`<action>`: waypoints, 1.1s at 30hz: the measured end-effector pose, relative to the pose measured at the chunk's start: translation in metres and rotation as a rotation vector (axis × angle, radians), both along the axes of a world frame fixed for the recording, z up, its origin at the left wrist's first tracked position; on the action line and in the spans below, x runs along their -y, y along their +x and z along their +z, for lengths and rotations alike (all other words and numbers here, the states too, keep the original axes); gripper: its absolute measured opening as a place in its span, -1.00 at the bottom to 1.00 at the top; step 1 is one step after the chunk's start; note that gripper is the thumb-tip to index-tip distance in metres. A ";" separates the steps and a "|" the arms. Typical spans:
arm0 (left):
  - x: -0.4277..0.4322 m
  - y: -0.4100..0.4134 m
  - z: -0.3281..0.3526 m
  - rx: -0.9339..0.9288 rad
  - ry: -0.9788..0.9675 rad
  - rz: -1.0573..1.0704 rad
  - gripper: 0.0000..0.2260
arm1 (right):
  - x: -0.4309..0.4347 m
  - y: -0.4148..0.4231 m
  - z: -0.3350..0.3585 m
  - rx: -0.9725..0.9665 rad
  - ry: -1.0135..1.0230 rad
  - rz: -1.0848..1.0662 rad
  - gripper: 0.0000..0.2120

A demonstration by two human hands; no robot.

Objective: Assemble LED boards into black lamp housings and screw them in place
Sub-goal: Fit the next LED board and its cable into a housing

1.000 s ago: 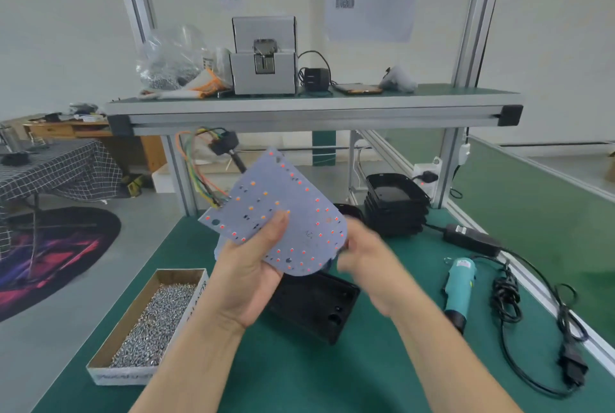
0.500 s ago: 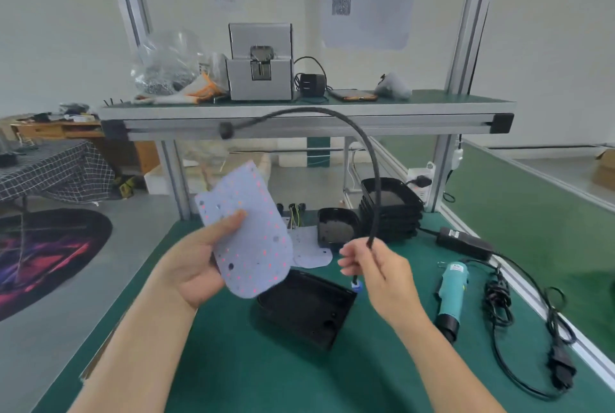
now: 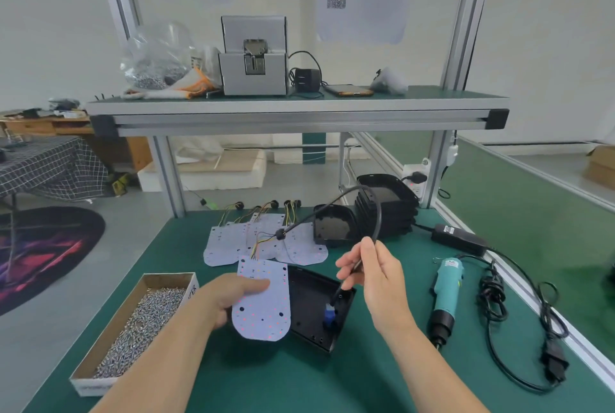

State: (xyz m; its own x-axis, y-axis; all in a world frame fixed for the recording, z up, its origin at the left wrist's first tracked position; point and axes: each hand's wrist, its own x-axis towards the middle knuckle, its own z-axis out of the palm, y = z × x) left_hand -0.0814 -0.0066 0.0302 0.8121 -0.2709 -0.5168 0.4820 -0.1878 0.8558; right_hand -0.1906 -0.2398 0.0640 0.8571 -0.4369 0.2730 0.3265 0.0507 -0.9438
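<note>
Left hand (image 3: 221, 301) has the LED board (image 3: 262, 301) pinched, thumb on top and the other fingers under it, board tilted over the left edge of the open black housing (image 3: 314, 307) that sits on the green worktop (image 3: 382, 376), near centre. Right hand (image 3: 379, 274) has its fingers closed around the black cable (image 3: 377, 216), which loops up and back to the coloured leads (image 3: 263, 243) at the board's far edge; the cable's near end runs down into the housing's right wall, where a blue connector (image 3: 329, 312) shows inside. Risks as I read it: the cable is stiff and bowed, so pulling it through too hard probably loads the solder joints on the leads and could tear one off. If slack bunches under the board, the board likely won't seat flat and the screw holes won't line up. The housing isn't held by anything, so it may skid right under the pull. Spare boards (image 3: 266, 243) lie just beyond, the loop could snag their wires. Can't tell if the grommet is seated. The screw box (image 3: 139, 322) sits near left, close to the left forearm, easy to knock. The teal driver (image 3: 447, 296) lies to the right, untouched.
</note>
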 end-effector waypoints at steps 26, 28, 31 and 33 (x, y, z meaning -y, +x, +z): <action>0.018 -0.108 0.008 0.291 -0.503 0.364 -0.73 | 0.023 -0.027 0.058 0.079 -0.587 0.030 -0.71; 0.023 -0.111 0.010 0.286 -0.507 0.363 -0.72 | 0.023 -0.027 0.058 0.070 -0.655 0.040 -0.72; 0.033 -0.115 0.011 0.302 -0.489 0.359 -0.78 | 0.023 -0.022 0.057 0.001 -0.584 0.078 -0.70; 0.037 -0.115 0.011 0.330 -0.480 0.363 -0.78 | 0.026 -0.017 0.062 -0.053 -0.375 0.091 -0.65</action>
State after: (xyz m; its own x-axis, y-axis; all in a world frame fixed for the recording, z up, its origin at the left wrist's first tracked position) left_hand -0.1967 -0.0439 0.0413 0.9891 -0.0886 -0.1174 0.1423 0.3729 0.9169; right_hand -0.2079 -0.2662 0.1260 0.9049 -0.2370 0.3534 0.2866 -0.2747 -0.9179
